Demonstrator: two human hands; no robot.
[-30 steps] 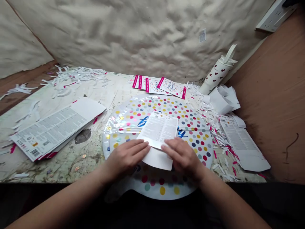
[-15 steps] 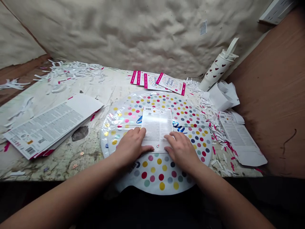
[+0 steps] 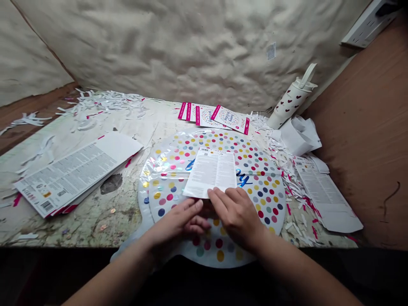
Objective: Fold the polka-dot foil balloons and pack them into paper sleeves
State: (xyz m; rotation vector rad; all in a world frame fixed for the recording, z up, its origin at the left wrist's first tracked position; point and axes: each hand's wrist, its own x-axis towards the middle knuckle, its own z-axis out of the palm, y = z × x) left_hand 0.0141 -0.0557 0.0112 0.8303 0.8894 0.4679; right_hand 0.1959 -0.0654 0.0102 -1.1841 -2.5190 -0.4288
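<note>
A round foil balloon (image 3: 267,199) with many-coloured dots and blue script lies flat at the table's front edge. On top of it is a white printed card (image 3: 212,172), small text facing up, tilted with its lower edge towards me. My right hand (image 3: 237,214) grips the card's lower right edge, fingers on top; its thumb is hidden. My left hand (image 3: 180,221) is just below the lower left edge, palm turned inwards, fingers apart and curled loosely. Whether its fingertips touch the card I cannot tell.
A stack of printed cards (image 3: 79,170) lies left, and pink-edged balloon packets (image 3: 229,120) lie at the back. Paper shreds (image 3: 105,102) are scattered on both sides. At right stand a heart-patterned bottle (image 3: 290,102), crumpled paper (image 3: 299,136) and another printed card piece (image 3: 327,195).
My left hand has left the card's side, moving down and turning its palm inwards. My right hand has moved left onto the card's lower edge. The card now sits tilted.
</note>
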